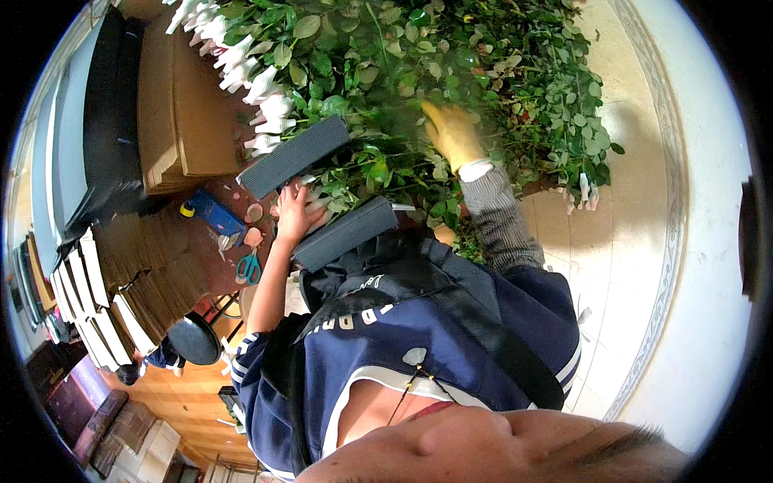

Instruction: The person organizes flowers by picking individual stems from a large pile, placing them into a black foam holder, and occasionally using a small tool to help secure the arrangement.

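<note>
My left hand (294,213), bare, has bent, parted fingers on pale wrapped flower heads (314,201), between two dark ribbed blocks, an upper one (294,157) and a lower one (346,233). I see no clear grip. My right hand (451,137), in a yellow glove, is over leafy stems (378,64) with fingers outstretched and apparently empty; the leaves around its fingertips look blurred. A row of white-sleeved flower heads (258,92) edges the foliage at the upper left.
The reddish table (211,274) bears a blue tool (217,217), teal scissors (250,266) and stacked cardboard (129,274). More cardboard (189,97) stands behind. A person (153,358) is partly visible at lower left, near a black round seat (193,338). A white wall (708,241) borders the right.
</note>
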{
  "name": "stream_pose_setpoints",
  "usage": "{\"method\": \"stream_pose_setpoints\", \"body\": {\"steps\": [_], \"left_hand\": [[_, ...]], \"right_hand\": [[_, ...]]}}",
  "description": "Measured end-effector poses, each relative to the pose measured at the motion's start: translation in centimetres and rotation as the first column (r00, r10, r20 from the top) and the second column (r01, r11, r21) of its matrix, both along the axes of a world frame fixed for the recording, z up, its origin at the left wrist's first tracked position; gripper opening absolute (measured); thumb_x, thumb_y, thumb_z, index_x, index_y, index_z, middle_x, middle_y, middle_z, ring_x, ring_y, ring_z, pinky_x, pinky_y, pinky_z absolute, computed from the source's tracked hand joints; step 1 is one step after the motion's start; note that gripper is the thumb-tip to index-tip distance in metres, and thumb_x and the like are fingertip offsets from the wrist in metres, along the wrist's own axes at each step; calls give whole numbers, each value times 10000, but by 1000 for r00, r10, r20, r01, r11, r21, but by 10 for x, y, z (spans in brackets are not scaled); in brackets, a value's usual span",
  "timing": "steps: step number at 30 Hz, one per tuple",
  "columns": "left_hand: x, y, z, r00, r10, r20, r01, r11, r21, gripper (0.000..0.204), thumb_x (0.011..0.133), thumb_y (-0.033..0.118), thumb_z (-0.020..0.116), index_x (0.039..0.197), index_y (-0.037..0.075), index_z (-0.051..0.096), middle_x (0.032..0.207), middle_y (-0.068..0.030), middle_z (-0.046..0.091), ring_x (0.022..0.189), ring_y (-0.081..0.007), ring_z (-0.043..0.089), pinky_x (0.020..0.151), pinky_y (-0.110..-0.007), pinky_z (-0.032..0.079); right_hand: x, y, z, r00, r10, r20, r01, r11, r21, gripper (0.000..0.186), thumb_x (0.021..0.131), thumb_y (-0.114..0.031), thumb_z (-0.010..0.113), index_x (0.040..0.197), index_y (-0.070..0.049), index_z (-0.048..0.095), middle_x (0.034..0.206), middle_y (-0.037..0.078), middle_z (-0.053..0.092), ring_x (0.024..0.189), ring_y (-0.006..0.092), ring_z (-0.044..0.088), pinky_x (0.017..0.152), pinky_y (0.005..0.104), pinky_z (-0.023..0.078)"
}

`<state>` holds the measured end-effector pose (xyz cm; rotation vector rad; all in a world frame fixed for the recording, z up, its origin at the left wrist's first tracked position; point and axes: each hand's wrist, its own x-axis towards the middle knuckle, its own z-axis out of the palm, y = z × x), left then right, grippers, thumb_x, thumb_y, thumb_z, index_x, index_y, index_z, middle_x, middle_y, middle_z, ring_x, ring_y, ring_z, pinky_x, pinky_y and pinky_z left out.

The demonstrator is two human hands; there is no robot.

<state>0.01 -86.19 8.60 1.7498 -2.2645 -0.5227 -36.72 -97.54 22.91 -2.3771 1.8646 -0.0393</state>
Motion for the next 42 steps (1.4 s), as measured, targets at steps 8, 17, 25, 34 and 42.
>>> {"method": "stream_pose_setpoints", "body": {"steps": [8,17,25,34,42], "left_hand": [[-2,5,-9,997,51,-64,-52,998,-18,688,709,389,773,1290,107,534,1390,-231,396,1257,-416,397,1028,-510,341],[-7,1,-1,999,26,-38,-28,997,-66,654,731,398,748,1266,80,548,1360,-188,436,1225,-363,434,1021,-498,340],[-2,4,-10,997,70,-26,-70,997,-21,640,743,426,745,1243,74,554,1383,-176,425,1263,-361,414,1027,-523,342],[1,1,-32,999,14,-50,-22,987,-157,671,757,414,738,1288,67,521,1374,-223,429,1236,-410,435,1014,-520,350],[1,-4,-36,1000,6,9,-5,997,-71,711,764,402,746,1321,45,486,1389,-252,405,1265,-438,402,1020,-535,354]], "right_hand": [[27,-57,-68,982,-107,154,137,970,-201,127,837,-141,643,933,-67,685,1161,118,648,1069,249,602,1024,423,386],[3,-66,-113,994,95,-57,-92,994,58,385,845,-116,608,1230,-130,596,1284,110,593,1185,240,561,1019,385,434],[24,-68,-105,946,163,-280,-155,987,48,402,793,-89,596,1189,-147,634,1009,97,698,972,262,652,848,411,490],[28,-71,-90,994,3,-106,-35,954,-298,193,809,-126,628,986,-143,705,1039,86,695,920,224,660,916,368,470],[36,-35,-28,943,-117,313,295,731,-616,321,686,-31,705,987,-143,693,1158,53,658,1165,224,559,1112,427,314]]}}
